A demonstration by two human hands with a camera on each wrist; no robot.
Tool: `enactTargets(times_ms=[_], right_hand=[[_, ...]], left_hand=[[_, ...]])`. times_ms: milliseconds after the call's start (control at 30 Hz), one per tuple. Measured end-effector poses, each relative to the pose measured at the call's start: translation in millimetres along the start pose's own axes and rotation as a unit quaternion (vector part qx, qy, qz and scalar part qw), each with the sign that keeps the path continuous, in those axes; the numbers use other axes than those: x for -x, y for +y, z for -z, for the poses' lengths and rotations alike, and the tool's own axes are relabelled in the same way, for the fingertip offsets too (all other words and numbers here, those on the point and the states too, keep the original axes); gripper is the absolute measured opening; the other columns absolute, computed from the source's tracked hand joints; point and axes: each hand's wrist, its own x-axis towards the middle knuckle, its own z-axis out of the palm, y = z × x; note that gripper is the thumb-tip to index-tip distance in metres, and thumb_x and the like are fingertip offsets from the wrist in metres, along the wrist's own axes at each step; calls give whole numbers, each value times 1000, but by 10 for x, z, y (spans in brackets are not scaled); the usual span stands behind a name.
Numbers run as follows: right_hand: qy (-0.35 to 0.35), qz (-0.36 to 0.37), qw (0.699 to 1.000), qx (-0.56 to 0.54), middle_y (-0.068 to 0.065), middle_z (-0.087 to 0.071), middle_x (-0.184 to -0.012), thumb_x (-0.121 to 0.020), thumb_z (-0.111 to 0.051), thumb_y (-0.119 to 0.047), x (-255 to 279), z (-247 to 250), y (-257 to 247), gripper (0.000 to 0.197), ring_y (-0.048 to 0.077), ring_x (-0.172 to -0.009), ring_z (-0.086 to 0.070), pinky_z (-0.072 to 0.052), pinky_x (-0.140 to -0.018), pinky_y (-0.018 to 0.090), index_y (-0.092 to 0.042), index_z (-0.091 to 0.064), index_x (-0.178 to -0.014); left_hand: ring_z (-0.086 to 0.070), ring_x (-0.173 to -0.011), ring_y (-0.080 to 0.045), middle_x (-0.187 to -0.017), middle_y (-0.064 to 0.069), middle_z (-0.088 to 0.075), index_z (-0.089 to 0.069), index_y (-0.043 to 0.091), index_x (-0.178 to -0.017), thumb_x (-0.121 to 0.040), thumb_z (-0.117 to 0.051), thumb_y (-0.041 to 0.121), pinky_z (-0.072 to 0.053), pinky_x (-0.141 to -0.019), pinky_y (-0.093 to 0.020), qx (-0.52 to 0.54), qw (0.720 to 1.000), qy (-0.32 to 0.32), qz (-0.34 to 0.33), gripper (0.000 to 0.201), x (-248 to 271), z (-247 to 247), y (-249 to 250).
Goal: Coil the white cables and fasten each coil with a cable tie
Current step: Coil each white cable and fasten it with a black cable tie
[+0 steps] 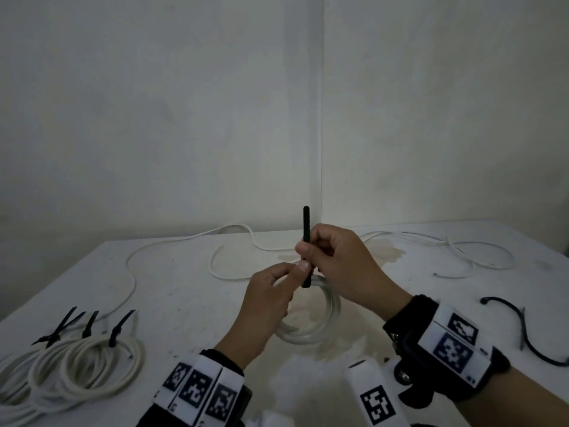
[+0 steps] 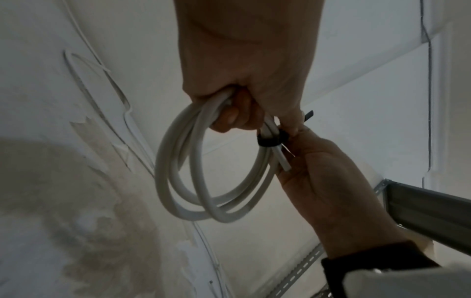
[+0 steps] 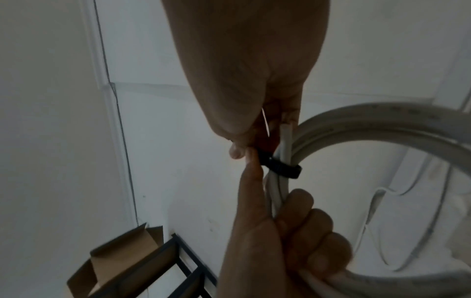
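The white table (image 1: 184,282) bears tied coils (image 1: 101,365) left of the gripping hands, loose white cables (image 1: 172,241) beyond them, and – to their right – a spare black tie (image 1: 523,328).

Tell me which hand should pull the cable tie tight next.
The right hand: it already pinches the black cable tie by its upright tail. The left hand grips the white coil and is better placed to steady it.
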Motion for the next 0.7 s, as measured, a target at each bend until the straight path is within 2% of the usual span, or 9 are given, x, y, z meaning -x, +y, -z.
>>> enactTargets(times_ms=[67, 100, 133, 267, 333, 467, 533, 600, 700], right_hand=[[15, 22, 998, 55, 0, -60, -58, -88, -58, -16, 12, -16, 24, 21, 15, -55, -56, -47, -62, 30, -14, -52, -68], [27, 33, 996, 81, -4, -58, -56, -89, -58, -18, 16, -22, 33, 22, 7, -51, -53, -45, -58, 24, -16, -50, -68], [41, 42, 993, 100, -7, -55, -54, -89, -57, -19, 18, -22, 43, 22, 5, -49, -51, -42, -55, 20, -16, -49, -69], [75, 42, 991, 102, -5, -50, -52, -90, -56, -17, 15, -23, 87, 18, 7, -46, -47, -38, -51, 20, -8, -51, -75], [80, 40, 991, 99, -7, -47, -50, -90, -56, -16, 17, -41, 112, 20, 6, -46, -47, -34, -48, 15, -9, -50, -72], [94, 27, 992, 77, -4, -51, -53, -88, -59, -15, -20, -55, 132, 26, 7, -47, -47, -37, -49, 14, -14, -48, -65], [102, 30, 993, 43, 0, -53, -53, -87, -60, -13, -21, -65, 122, 25, 6, -47, -47, -39, -50, 14, -11, -51, -64], [87, 36, 995, 13, 2, -54, -55, -87, -60, -13, -18, -72, 102, 22, 7, -49, -47, -41, -52, 19, -9, -53, -67], [16, 16, 1000, -15, -1, -56, -61, -91, -55, -21, 9, -78, 104, 20, 9, -56, -52, -45, -58, 21, -14, -53, -72]], left_hand=[[-42, -37, 2, -36, 17, -46, -62, 18, -64, -90, -54, 26, -30, -45, -9, -30, 999, -8, -20, 29, 4, -30, 22], [-45, -38, 5, -36, 19, -48, -62, 19, -65, -91, -53, 23, -31, -45, -7, -34, 999, -14, -27, 28, 9, -47, 34], [-46, -39, 7, -37, 20, -49, -63, 19, -67, -92, -53, 21, -32, -45, -6, -32, 999, -19, -30, 27, 17, -66, 43], [-46, -39, 7, -36, 19, -48, -63, 20, -67, -92, -52, 19, -32, -44, -6, -26, 999, -20, -27, 28, 63, -109, 30], [-45, -38, 6, -35, 18, -48, -62, 20, -65, -92, -52, 20, -32, -44, -6, -24, 999, -16, -24, 30, 81, -107, 24], [-44, -36, 5, -34, 17, -47, -60, 21, -61, -92, -52, 20, -31, -43, -6, -33, 999, -11, -26, 33, 80, -89, 65], [-40, -33, 1, -33, 15, -44, -62, 20, -62, -92, -53, 22, -28, -41, -8, -30, 999, -11, -17, 31, 61, -58, 75], [-35, -32, -2, -32, 12, -41, -65, 17, -66, -90, -55, 26, -27, -39, -12, -21, 1000, -7, -3, 28, 43, -11, 59], [-29, -34, -4, -36, 11, -35, -69, 15, -70, -88, -57, 33, -27, -39, -15, -15, 1000, 4, 21, 28, 37, 61, -3]])
